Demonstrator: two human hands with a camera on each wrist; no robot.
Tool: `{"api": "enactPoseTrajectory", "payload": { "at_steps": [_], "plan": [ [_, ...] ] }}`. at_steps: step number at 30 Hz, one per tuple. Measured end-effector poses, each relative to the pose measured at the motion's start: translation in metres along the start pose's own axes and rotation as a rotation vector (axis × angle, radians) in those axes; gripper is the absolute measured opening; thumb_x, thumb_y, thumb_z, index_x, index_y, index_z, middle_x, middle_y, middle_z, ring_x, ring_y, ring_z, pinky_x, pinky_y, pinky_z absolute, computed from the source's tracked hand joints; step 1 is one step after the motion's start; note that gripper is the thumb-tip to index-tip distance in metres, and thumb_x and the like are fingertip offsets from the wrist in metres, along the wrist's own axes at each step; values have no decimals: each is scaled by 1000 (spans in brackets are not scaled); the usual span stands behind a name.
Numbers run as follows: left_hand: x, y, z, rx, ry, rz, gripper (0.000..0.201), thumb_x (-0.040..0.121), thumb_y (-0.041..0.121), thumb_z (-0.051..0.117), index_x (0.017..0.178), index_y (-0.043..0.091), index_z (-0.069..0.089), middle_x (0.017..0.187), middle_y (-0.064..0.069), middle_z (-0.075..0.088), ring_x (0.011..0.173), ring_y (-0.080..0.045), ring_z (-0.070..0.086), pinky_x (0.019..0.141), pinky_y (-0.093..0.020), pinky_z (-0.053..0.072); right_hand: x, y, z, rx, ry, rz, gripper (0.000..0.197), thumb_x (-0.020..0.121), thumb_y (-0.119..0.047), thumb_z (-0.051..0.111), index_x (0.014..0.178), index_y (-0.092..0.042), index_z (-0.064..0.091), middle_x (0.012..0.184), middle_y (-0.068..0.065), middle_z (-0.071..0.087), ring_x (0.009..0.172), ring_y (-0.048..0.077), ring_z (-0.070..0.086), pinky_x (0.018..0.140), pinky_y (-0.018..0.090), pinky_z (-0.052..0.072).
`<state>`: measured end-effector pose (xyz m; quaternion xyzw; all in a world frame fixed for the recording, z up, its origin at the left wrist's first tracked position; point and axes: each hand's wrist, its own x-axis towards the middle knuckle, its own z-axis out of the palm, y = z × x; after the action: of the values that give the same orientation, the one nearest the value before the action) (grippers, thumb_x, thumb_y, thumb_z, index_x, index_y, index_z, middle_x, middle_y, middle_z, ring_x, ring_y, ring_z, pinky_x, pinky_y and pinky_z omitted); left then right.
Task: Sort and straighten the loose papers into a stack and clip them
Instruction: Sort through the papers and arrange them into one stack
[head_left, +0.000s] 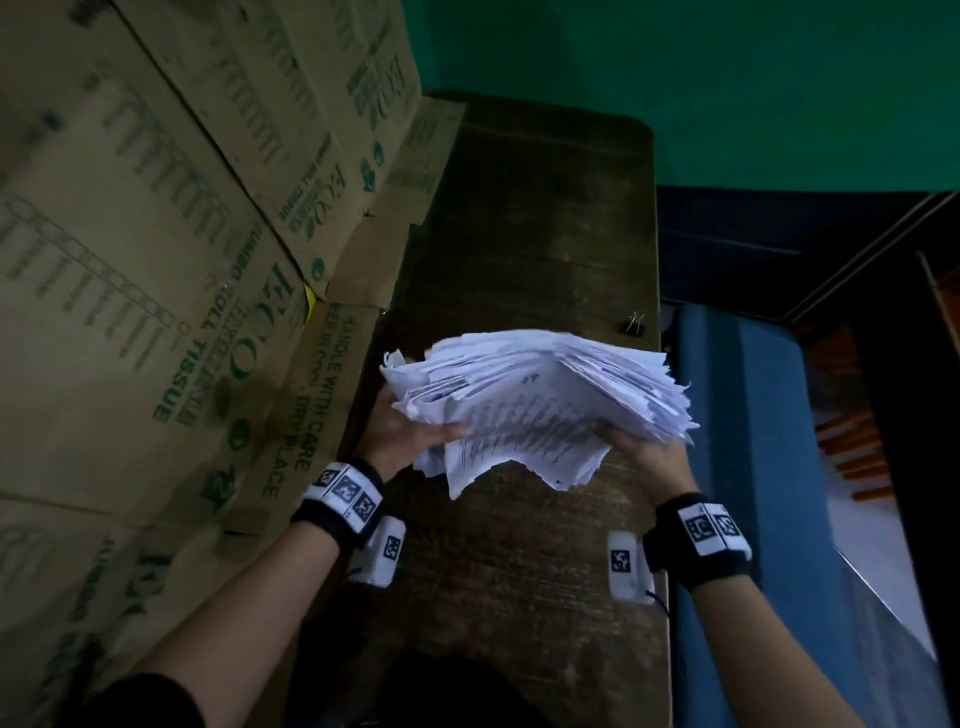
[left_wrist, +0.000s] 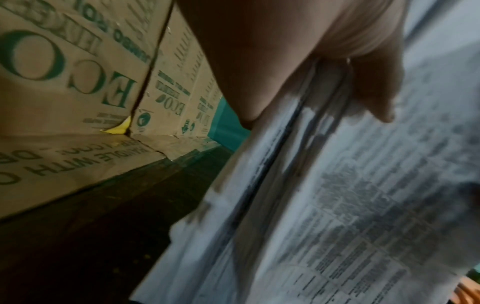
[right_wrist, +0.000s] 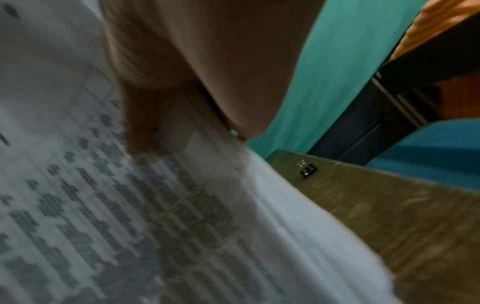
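A thick, uneven stack of printed white papers (head_left: 535, 410) is held up above the dark wooden table (head_left: 519, 234), its edges ragged and fanned. My left hand (head_left: 415, 434) grips the stack's left side, thumb on the printed top sheet (left_wrist: 363, 205) and fingers underneath. My right hand (head_left: 644, 452) grips the right side the same way, with its thumb (right_wrist: 140, 127) on the print. A small black binder clip (head_left: 635, 323) lies on the table near its right edge, beyond the stack; it also shows in the right wrist view as the binder clip (right_wrist: 307, 170).
Printed cardboard boxes (head_left: 156, 260) are stacked along the left of the table, with a flap (head_left: 311, 405) lying on its edge. A blue padded seat (head_left: 753, 467) stands to the right. A green wall (head_left: 675, 78) is behind.
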<state>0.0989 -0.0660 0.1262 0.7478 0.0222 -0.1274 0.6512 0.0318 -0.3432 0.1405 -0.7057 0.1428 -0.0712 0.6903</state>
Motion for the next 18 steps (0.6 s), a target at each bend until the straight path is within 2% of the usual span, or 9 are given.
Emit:
{"api": "enactPoseTrajectory", "payload": {
  "at_steps": [3, 6, 9, 10, 12, 13, 15, 16, 18],
  "plan": [
    [4, 5, 3, -2, 207, 60, 56, 55, 15, 92, 103, 7, 66, 98, 0, 72, 94, -14, 70, 74, -23, 57, 2, -13, 9, 109, 38, -132, 41, 72, 10, 76, 87, -28, 75, 92, -9, 76, 89, 9, 70, 78, 29, 58],
    [1, 8, -8, -5, 188, 137, 63, 48, 24, 95, 101, 7, 65, 99, 2, 71, 93, -6, 68, 79, -23, 56, -4, -6, -1, 73, 36, -125, 43, 70, 8, 79, 90, -29, 75, 95, -7, 75, 91, 12, 70, 80, 29, 59],
    [-3, -9, -2, 25, 25, -14, 63, 53, 11, 90, 110, 4, 64, 100, 8, 70, 89, 3, 68, 76, -20, 56, -10, 34, -11, -168, -8, 151, 38, 75, -5, 80, 101, -30, 67, 106, -5, 70, 105, 18, 66, 96, 43, 52],
    [-4, -14, 3, 9, -3, -59, 63, 58, 6, 89, 115, 5, 63, 103, 6, 70, 92, 1, 68, 77, -21, 56, -9, 42, -10, -242, -34, 257, 33, 79, -12, 78, 105, -28, 65, 109, -2, 66, 110, 20, 62, 95, 39, 51],
    [-4, -16, 10, 23, 50, -100, 56, 62, 12, 88, 113, 10, 64, 105, 4, 71, 96, -6, 68, 76, -22, 56, -7, 41, -4, -224, -1, 376, 35, 82, -20, 75, 115, -13, 64, 110, 1, 65, 106, 16, 62, 79, 23, 51],
    [-3, -13, 12, 54, 104, -76, 50, 62, 17, 89, 107, 12, 66, 100, 5, 71, 92, -5, 68, 71, -20, 53, -5, 38, -3, -159, 46, 333, 37, 80, -14, 76, 115, -5, 65, 106, 1, 69, 96, 11, 65, 73, 23, 51],
    [-3, -4, 12, 42, 125, 12, 42, 61, 14, 89, 97, 18, 67, 90, 11, 70, 83, 7, 66, 67, -11, 50, -1, 28, -3, -81, 111, 149, 34, 73, 1, 79, 104, 2, 65, 91, -3, 74, 81, 5, 69, 72, 31, 53],
    [-3, 0, 12, 1, 100, 23, 45, 61, 11, 89, 99, 19, 66, 91, 12, 71, 85, 9, 66, 70, -10, 51, 1, 24, -3, -24, 106, 119, 38, 70, 3, 81, 104, 2, 64, 90, 1, 75, 82, 9, 71, 74, 33, 55],
    [-1, -7, 9, -99, 48, -3, 54, 63, 10, 88, 111, 17, 64, 103, 9, 71, 97, -2, 67, 80, -20, 55, 2, 24, -3, 73, 90, 158, 50, 68, 3, 83, 111, -2, 60, 102, 13, 73, 92, 24, 72, 76, 39, 57]
  ]
}}
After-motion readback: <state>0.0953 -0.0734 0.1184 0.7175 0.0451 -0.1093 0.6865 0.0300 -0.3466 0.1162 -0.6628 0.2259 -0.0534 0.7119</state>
